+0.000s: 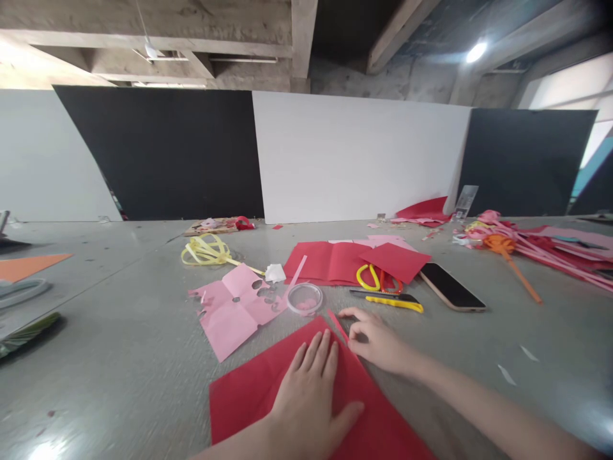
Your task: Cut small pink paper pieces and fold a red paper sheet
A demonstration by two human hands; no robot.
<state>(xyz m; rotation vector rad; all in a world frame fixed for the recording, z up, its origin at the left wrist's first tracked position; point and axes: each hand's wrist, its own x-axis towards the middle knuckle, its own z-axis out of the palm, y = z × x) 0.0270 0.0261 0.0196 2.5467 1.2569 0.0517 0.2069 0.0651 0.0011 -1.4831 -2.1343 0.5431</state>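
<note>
A red paper sheet (249,396) lies on the grey table near me. My left hand (311,390) rests flat on it, fingers spread, pressing it down. My right hand (378,342) is at the sheet's far right edge, its fingertips pinching or creasing a raised narrow strip of the red paper (338,322). A small clear round lid (304,298) sits just beyond the sheet.
A pink paper with cut-out holes (234,306) lies to the left. Beyond are folded red sheets (330,262), yellow and orange scissors (376,279), a yellow utility knife (390,300), a black phone (450,287), yellow ribbon (205,250) and paper flowers on sticks (507,246).
</note>
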